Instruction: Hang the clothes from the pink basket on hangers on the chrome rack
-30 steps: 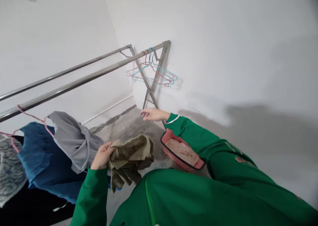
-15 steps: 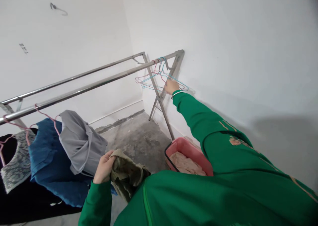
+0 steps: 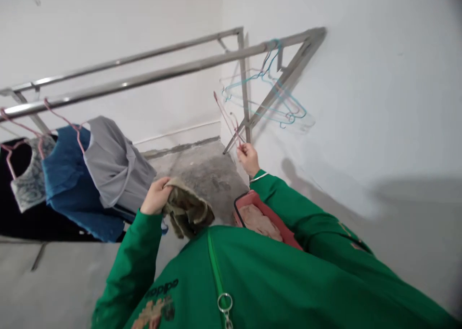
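My left hand (image 3: 156, 196) is closed on the edge of an olive-green garment (image 3: 189, 208), which hangs bunched in front of my jacket. Out to the right, my right hand (image 3: 248, 158) grips a thin pink clothes hanger (image 3: 231, 122), held off the rail and tilted. Above it, several blue and pink hangers (image 3: 265, 73) hang on the front rail near the wall. A grey garment (image 3: 117, 160) on a pink hanger is the nearest hung piece to my left hand.
A metal drying rack (image 3: 155, 78) with two rails runs along the wall into the corner. Blue (image 3: 72, 175), patterned (image 3: 29, 182) and black clothes hang at its left end. A pink basket (image 3: 265, 206) with pale cloth inside stands on the concrete floor (image 3: 202, 163).
My right hand has drawn a pink hanger off the rail and brought it down. My left hand still holds the olive garment. The view has shifted downward.
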Available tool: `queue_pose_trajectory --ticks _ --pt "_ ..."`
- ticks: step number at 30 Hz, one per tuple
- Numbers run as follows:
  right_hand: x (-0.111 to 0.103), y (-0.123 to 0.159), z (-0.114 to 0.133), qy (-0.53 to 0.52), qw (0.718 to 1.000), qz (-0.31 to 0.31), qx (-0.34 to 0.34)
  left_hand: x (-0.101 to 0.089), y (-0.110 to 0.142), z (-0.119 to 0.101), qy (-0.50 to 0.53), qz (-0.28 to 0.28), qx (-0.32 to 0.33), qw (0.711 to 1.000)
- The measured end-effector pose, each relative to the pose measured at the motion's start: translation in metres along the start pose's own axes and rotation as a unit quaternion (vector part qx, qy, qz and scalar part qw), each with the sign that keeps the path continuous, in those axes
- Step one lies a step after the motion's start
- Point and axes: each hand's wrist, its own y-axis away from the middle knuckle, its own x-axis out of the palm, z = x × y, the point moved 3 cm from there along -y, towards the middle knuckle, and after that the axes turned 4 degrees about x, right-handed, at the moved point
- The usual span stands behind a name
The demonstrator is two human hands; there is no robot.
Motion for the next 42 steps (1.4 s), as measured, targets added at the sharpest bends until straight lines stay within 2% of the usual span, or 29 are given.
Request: queue_pose_trajectory --ticks 2,4,6,9,11,13,16,19,22,27,30,32,34,36,38,40,42 --pt "0.022 0.048 0.008 -0.075 0.992 0.09 0.049 0.012 -0.004 -0.007 -0.042 0.029 0.026 0.998" --pt "0.044 0.081 0.024 -0.156 0.965 0.186 0.096 0.025 -0.007 -0.012 -0.056 0.056 0.036 0.996" --pt "0.062 0.098 0.04 -0.203 0.937 0.257 0.125 0.037 -0.009 -0.017 -0.066 0.083 0.041 0.994" --pt "0.072 0.106 0.058 -0.209 0.918 0.306 0.142 0.048 -0.008 -0.024 -0.105 0.113 0.073 0.985" --pt "0.069 0.105 0.063 -0.185 0.925 0.303 0.134 0.048 -0.006 -0.027 -0.151 0.113 0.115 0.975" --pt "0.06 0.104 0.066 -0.16 0.941 0.276 0.108 0.042 -0.005 -0.026 -0.195 0.087 0.152 0.965" --pt "0.052 0.11 0.075 -0.132 0.953 0.267 0.05 0.034 -0.002 -0.02 -0.227 0.047 0.167 0.958" --pt "0.056 0.123 0.087 -0.061 0.955 0.291 0.011 0.032 0.002 -0.018 -0.238 0.041 0.17 0.955" --pt "0.063 0.128 0.09 0.011 0.959 0.283 0.002 0.029 0.006 -0.019 -0.275 0.041 0.186 0.943" --pt "0.057 0.102 0.095 0.001 0.967 0.252 -0.043 0.01 0.006 -0.013 -0.395 -0.072 0.186 0.897" --pt "0.054 0.085 0.105 0.001 0.961 0.268 -0.071 0.005 0.004 0.0 -0.434 -0.086 0.162 0.882" --pt "0.055 0.077 0.109 0.012 0.96 0.269 -0.077 0.002 0.001 0.01 -0.424 -0.059 0.143 0.892" --pt "0.059 0.072 0.11 0.014 0.961 0.263 -0.081 -0.002 -0.003 0.019 -0.363 -0.037 0.128 0.922" --pt "0.063 0.07 0.106 0.001 0.962 0.26 -0.079 -0.007 -0.007 0.026 -0.263 -0.047 0.116 0.957" --pt "0.064 0.069 0.102 -0.022 0.964 0.257 -0.069 -0.012 -0.01 0.03 -0.17 -0.074 0.097 0.978" --pt "0.058 0.068 0.098 -0.045 0.968 0.242 -0.056 -0.013 -0.011 0.033 -0.111 -0.087 0.067 0.988" --pt "0.043 0.068 0.097 -0.064 0.973 0.217 -0.05 -0.013 -0.012 0.036 -0.098 -0.08 0.042 0.991"
